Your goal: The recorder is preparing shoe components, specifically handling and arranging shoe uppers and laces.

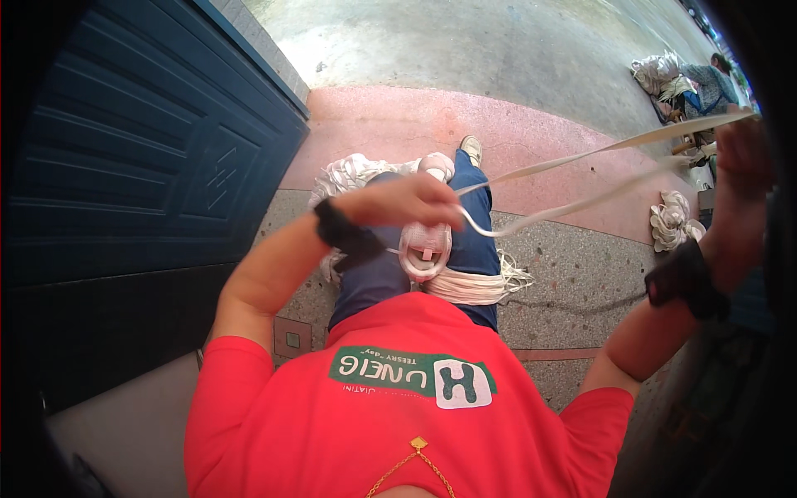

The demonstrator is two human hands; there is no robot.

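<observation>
A pale pink-white shoe [426, 241] rests between my thighs, its heel opening toward me and its toe pointing away. My left hand [415, 202] lies across the middle of the shoe with its fingers closed at a flat white shoelace [573, 158]. Stretched far out to the right, my right hand [741, 158] is closed on the same lace, dim and slightly blurred near the picture's rim. Two lengths of lace run between the hands, the upper nearly straight and the lower sagging. A bundle of white laces [465, 286] lies over my right thigh.
White shoes [353, 174] are heaped beyond my left leg. More pale shoes [672, 222] sit on the floor at right. A dark blue panelled door [158, 158] stands close on the left. Far right, another person [710, 90] sits by a white pile [662, 73].
</observation>
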